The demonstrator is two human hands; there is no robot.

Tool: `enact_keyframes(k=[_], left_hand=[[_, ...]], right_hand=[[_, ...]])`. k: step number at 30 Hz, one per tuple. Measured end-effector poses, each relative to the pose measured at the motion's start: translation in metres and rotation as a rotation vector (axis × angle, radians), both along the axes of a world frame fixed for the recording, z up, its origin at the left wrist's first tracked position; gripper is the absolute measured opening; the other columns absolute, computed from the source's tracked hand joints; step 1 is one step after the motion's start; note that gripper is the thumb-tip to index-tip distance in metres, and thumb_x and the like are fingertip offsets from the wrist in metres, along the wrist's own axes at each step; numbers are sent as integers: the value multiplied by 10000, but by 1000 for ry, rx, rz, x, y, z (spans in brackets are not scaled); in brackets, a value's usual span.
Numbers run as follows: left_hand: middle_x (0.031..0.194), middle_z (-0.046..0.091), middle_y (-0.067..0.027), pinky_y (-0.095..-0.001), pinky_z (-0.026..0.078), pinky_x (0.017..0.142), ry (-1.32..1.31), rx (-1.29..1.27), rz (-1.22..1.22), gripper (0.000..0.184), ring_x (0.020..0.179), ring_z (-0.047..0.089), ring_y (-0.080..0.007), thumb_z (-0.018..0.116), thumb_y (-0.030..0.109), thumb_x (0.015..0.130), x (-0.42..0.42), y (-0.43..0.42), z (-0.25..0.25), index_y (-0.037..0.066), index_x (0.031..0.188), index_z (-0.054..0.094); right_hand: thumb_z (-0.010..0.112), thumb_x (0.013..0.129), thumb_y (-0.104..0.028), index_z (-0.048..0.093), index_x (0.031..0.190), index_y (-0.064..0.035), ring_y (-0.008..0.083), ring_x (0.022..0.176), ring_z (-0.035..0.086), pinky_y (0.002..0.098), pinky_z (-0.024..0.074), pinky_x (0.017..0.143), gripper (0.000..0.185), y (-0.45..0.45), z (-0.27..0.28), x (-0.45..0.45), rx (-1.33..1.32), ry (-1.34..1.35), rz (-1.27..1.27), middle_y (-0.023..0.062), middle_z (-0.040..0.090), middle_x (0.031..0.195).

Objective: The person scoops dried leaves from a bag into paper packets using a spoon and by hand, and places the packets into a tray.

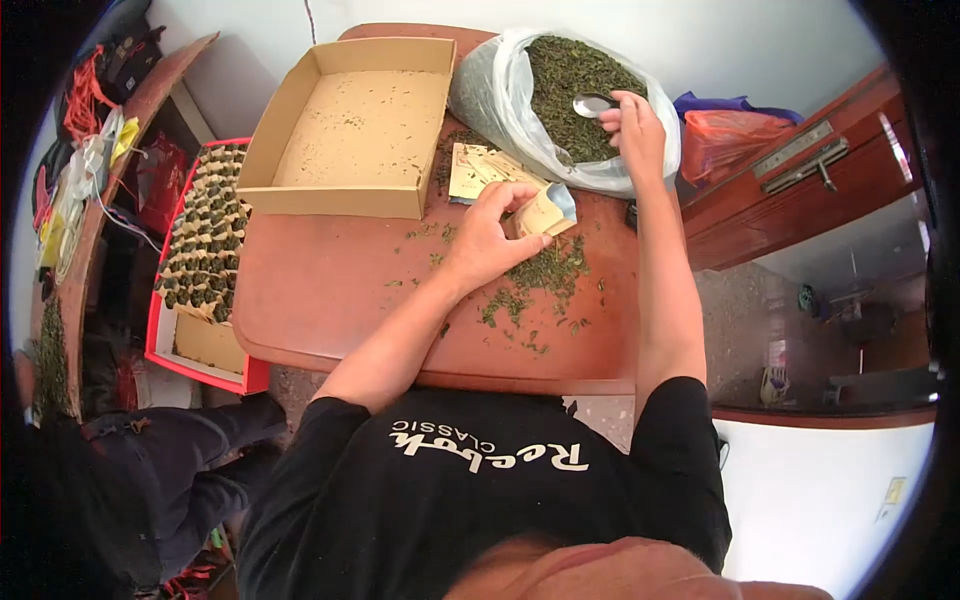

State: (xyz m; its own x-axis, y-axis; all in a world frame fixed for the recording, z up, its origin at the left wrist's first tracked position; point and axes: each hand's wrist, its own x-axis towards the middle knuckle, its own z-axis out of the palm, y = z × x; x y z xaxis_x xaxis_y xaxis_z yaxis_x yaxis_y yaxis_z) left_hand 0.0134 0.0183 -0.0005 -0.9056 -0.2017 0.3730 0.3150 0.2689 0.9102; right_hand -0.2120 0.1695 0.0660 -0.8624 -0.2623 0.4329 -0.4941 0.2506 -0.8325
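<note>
- Bare skin (620,575) of the wearer fills the bottom edge, closest to the lens; black T-shirt (500,510) just beyond it.
- Left hand (488,238): fingers and thumb wrapped around a small paper packet (543,214), which sits over the table (330,295). Whether its base touches the wood, cannot tell.
- Packet axis runs away from the left palm, slanting; mouth faces right, to the right-hand side. Bluish lining shows. Fill level not readable.
- Right hand (640,130): fingertips pinch a spoon (594,105) by the handle, most of which is hidden in the grip.
- Spoon axis roughly crosswise, bowl on the left of the fingers, above the dried leaves (582,70) in the plastic bag (506,112). Touching the leaves or just clear of them: cannot tell.
- Key relation: packet mouth lies nearer the wearer than the spoon bowl and a bit to its left, with the bag's near side between. Right hand is the one at the leaves; left hand is well off them.
- Around the packet: paper stack (478,175) just behind the left hand, leaf bits (545,285) scattered in front, cardboard tray (340,200) farther left.
- Red box (256,378) with packed rows stands left of the table.
</note>
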Motion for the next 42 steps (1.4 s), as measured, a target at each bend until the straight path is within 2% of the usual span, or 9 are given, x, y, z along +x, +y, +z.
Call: enact_keyframes(k=[4, 10, 15, 18, 22, 23, 29, 35, 42], left_hand=[[1138, 574, -119, -357, 482, 926, 5, 41, 6, 555, 1034, 576, -242, 814, 188, 720, 0, 1, -2, 34, 1197, 575], [1149, 578, -130, -352, 488, 916, 31, 91, 45, 544, 1058, 588, -250, 810, 188, 723, 0, -4, 2, 33, 1189, 577], [1144, 579, -131, -353, 496, 905, 89, 16, 94, 521, 1066, 599, -265, 797, 163, 720, 0, -4, 0, 34, 1174, 576], [1134, 578, -128, -355, 500, 897, 97, -30, 137, 514, 1062, 599, -275, 793, 153, 718, 0, -5, 3, 38, 1169, 575], [1119, 590, -112, -344, 488, 918, 99, -60, 177, 516, 1050, 600, -247, 805, 148, 719, -2, -6, 2, 29, 1167, 578], [1114, 596, -106, -338, 481, 932, 99, -59, 187, 519, 1045, 601, -232, 811, 147, 720, -1, -6, 3, 23, 1168, 581], [1098, 600, -108, -350, 486, 907, 105, -69, 226, 519, 1018, 603, -236, 809, 152, 723, -4, -8, -1, 22, 1172, 582], [1086, 599, -110, -353, 484, 898, 69, -75, 233, 518, 1009, 601, -239, 809, 152, 725, -3, -8, 1, 21, 1172, 582], [1088, 599, -114, -355, 482, 905, 85, -62, 241, 508, 1018, 601, -243, 808, 148, 725, -2, -8, 2, 22, 1164, 586]], right_hand=[[448, 1022, -244, 646, 1180, -27, 108, 680, 647, 259, 521, 558, 333, -37, -12, -10, 98, 6, 92, 81, 730, 855], [475, 1004, -226, 661, 1182, -53, 144, 626, 622, 306, 510, 642, 310, -30, -14, 10, 395, 109, 175, 73, 703, 744], [473, 998, -236, 693, 1099, -43, 172, 629, 640, 319, 509, 653, 309, -12, -9, 0, 339, 224, 8, 83, 696, 712], [456, 1000, -248, 688, 1065, -23, 172, 629, 648, 317, 514, 654, 329, -6, -6, -4, 404, 127, -63, 96, 696, 708], [442, 988, -256, 685, 1031, -8, 134, 586, 619, 293, 501, 604, 350, -13, -14, 7, 338, -147, 31, 75, 690, 689], [438, 991, -247, 672, 1039, -8, 107, 552, 574, 267, 463, 533, 338, -13, -15, 11, 318, -187, 34, 60, 676, 689], [439, 993, -213, 631, 1034, 10, 79, 532, 511, 213, 384, 441, 297, -5, -24, 1, -11, -454, 53, 70, 647, 713], [458, 969, -157, 632, 1032, 24, 86, 516, 496, 218, 355, 413, 258, 7, -17, -1, -184, -541, 51, 75, 629, 691], [478, 959, -148, 639, 1019, 33, 91, 460, 468, 219, 320, 381, 249, 25, 8, 24, -247, -563, 136, 61, 601, 640]])
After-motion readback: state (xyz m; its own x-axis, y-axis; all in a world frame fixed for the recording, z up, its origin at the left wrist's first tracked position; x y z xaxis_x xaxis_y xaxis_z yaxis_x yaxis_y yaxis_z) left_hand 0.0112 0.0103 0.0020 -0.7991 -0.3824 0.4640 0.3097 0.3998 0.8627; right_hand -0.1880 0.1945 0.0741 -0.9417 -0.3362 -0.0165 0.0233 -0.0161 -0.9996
